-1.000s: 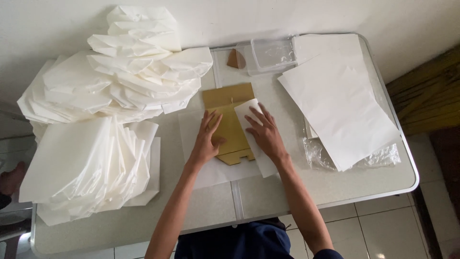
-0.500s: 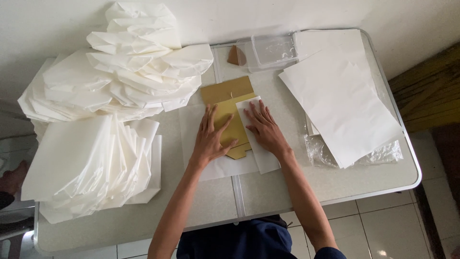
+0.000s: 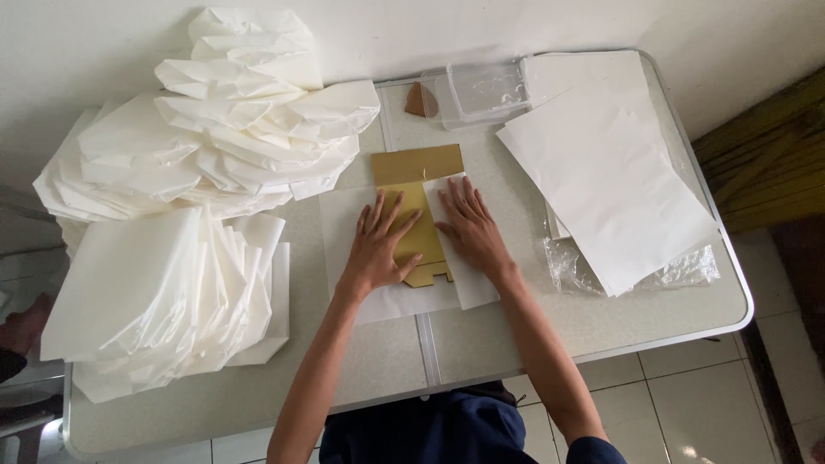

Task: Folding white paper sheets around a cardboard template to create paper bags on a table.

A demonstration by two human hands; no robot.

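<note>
left hand (image 3: 378,245) and right hand (image 3: 471,228), fingers spread flat, press a thin white paper sheet (image 3: 388,296) over a stiff golden-brown cardboard template (image 3: 416,165) at table centre; paper likely light, creasable, best held at edges.

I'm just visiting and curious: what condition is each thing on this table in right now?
Gold cardboard template: flat, partly wrapped by paper.
White paper sheet: right side folded over template.
Left hand: pressing flat.
Right hand: pressing fold.
Clear plastic container: open.
Folded white paper pile: stacked.
Flat white sheets: unfolded.
</note>
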